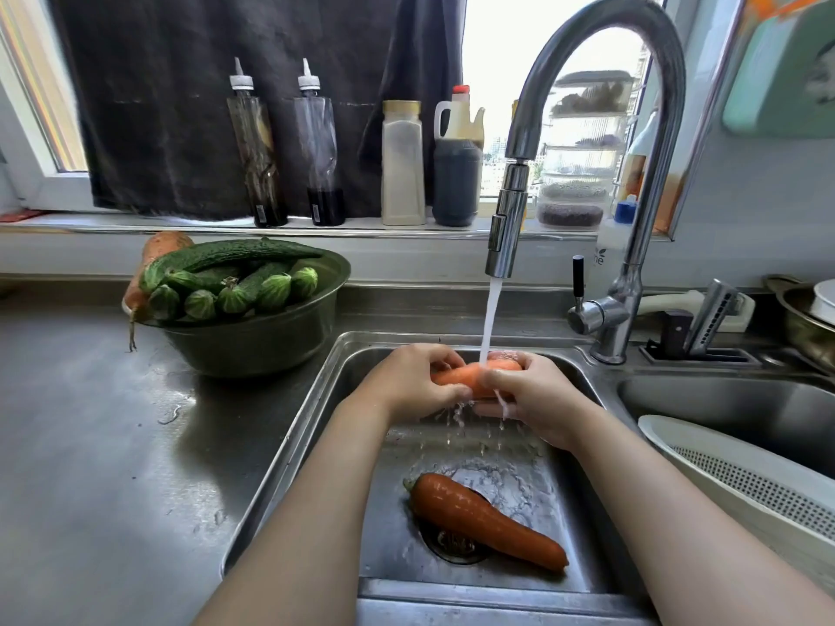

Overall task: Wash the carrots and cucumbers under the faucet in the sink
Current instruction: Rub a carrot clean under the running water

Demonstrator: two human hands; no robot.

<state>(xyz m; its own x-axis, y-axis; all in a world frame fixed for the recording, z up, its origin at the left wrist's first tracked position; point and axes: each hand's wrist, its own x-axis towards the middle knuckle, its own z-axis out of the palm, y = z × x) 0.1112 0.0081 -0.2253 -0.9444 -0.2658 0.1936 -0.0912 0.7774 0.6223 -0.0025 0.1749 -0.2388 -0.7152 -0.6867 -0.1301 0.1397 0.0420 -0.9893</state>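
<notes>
**Carrot in the stream, both hands on it**

Carrot (pixel 456 376) lies crosswise above the sink (pixel 289 445), just under the spout of the faucet (pixel 506 237). Water (pixel 490 318) lands on its right half and drips off below.

Left hand (pixel 409 390) grips the left end, fingers curled over the top, thumb on the near side. Right hand (pixel 537 399) wraps the right end, fingers curled round it. Both hands are closed on the same carrot, close together and wet.

Second carrot (pixel 483 519) lies on the sink floor, well below the hands. Its thick end is at upper left and its tip points to lower right. Its middle crosses the drain (pixel 454 546). The sink floor around it is wet.

Desk (pixel 90 445) to the left of the sink is steel, with scattered water drops. A green bowl (pixel 262 341) stands on it near the sink's back left corner. The bowl is piled with cucumbers (pixel 235 282), their ends facing the camera, and one long cucumber lies across the top. Third carrot (pixel 153 259) leans at the bowl's far left side, its root tail hanging over the desk.

Windowsill (pixel 180 228) behind holds two squeeze bottles (pixel 257 151), a pale jar (pixel 402 164), a dark jug (pixel 456 173) and stacked clear containers (pixel 583 151).

Right of the sink is a second basin (pixel 723 408), with a white colander (pixel 745 481) at its near edge.
</notes>
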